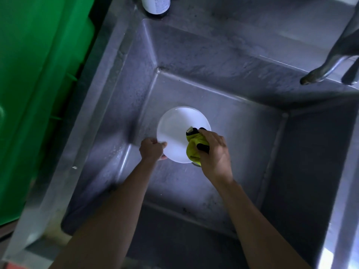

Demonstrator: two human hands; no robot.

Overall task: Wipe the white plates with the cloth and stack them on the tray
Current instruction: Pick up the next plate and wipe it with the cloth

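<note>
Big green bin (33, 94) fills your left side, hard against the outer wall of the sink. Steel sink (242, 61) takes up most of the view: deep square basin, scuffed walls, wet sheen on the lower left wall. Faucet (330, 63) comes in from the upper right, spout end hanging over the basin's right rear. A bottle (155, 4) with a white label stands on the sink's rear rim, top cut off by the frame edge.

Both your bare forearms reach down into the basin from the bottom edge.

White plate (174, 133) is held over the basin floor, about centre, face up toward you. Can't tell whether it touches the floor or is clear of it.

Your right hand (213, 152) is on the plate's right edge, fingers curled round a bunched yellow cloth (192, 148) with black patches. Cloth is pressed on the plate's right rim and hangs over its lower right edge.

Your left hand (152, 149) grips the plate's lower left rim: thumb lies on the top face, the other fingers are curled under the rim, one fingertip showing below the edge.

Only one plate in view.
</note>
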